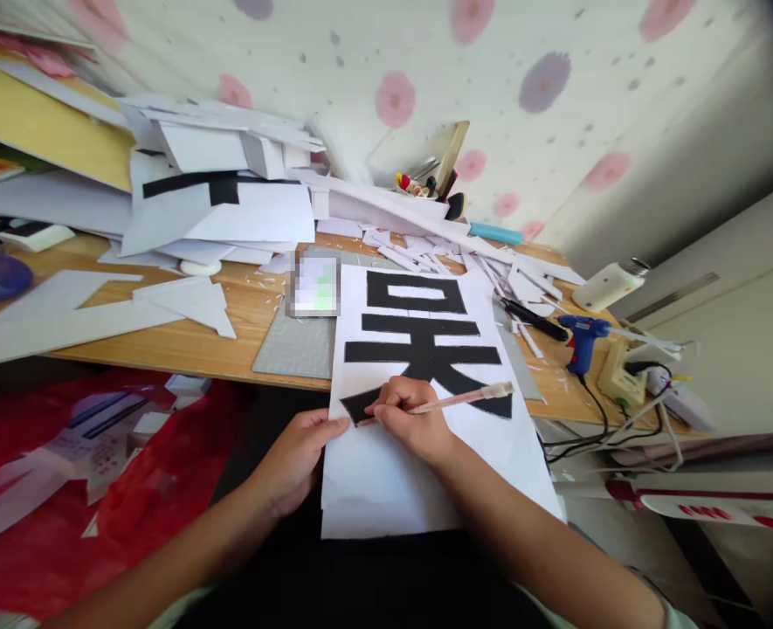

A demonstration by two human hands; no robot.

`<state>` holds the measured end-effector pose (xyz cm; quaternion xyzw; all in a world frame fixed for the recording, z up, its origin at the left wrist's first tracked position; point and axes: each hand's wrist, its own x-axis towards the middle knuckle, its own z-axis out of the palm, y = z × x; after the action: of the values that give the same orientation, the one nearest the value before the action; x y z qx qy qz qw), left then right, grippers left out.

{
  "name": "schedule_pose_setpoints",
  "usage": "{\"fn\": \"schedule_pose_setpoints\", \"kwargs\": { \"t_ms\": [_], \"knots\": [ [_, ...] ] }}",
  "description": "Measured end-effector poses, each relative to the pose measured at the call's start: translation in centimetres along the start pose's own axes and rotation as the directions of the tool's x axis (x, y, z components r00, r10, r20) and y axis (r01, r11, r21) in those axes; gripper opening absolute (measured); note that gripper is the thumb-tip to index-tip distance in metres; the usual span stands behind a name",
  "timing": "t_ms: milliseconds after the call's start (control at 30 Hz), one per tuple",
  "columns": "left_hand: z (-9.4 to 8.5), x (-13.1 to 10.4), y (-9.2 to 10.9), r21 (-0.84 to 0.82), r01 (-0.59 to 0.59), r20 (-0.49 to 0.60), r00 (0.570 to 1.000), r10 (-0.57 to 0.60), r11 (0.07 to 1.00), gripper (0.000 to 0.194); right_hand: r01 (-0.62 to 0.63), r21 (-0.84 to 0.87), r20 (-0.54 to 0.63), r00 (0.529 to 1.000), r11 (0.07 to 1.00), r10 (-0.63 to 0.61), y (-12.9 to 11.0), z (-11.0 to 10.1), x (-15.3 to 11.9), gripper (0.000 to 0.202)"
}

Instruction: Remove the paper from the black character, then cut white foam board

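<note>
White paper (386, 498), black character (425, 353), perhaps faintly outlined

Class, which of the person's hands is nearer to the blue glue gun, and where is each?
Right. The right hand, holding a pen over the paper, is left of the blue glue gun; the left hand, at the paper's left edge, lies farther left.

Obstacle right of paper (386, 489): glue gun (581, 339).
</note>
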<state>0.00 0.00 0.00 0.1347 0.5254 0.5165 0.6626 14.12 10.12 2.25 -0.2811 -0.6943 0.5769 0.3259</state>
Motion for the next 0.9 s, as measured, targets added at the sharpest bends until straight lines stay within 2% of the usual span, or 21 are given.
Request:
{"fn": "schedule_pose_setpoints", "kwargs": {
  "t_ms": [100,167,333,667,900],
  "knots": [
    [0.0,0.3,0.3,0.012,-0.006,0.016,1.000,0.006,1.000,0.031,-0.030,0.107,-0.052,0.998,0.994,0.036,0.1,0.0,0.2,0.023],
    [0.2,0.6,0.4,0.014,-0.014,0.022,1.000,0.014,1.000,0.037,-0.018,0.096,-0.055,0.998,0.995,0.023,0.3,0.0,0.3,0.023],
    [0.3,1.0,0.0,0.008,-0.034,-0.008,0.999,0.034,0.999,0.047,0.033,-0.030,-0.080,0.996,0.999,-0.035,0.9,0.2,0.1,0.024],
    [0.4,1.1,-0.4,-0.013,-0.059,-0.022,0.998,0.059,0.998,0.042,0.014,-0.285,-0.019,1.000,0.959,-0.021,-0.4,0.7,-0.2,0.023],
    [0.4,1.1,-0.3,-0.008,-0.057,-0.038,0.998,0.057,0.998,0.042,0.129,-0.429,0.027,0.991,0.894,-0.130,-0.5,1.1,-0.7,0.025]
  ]
}}
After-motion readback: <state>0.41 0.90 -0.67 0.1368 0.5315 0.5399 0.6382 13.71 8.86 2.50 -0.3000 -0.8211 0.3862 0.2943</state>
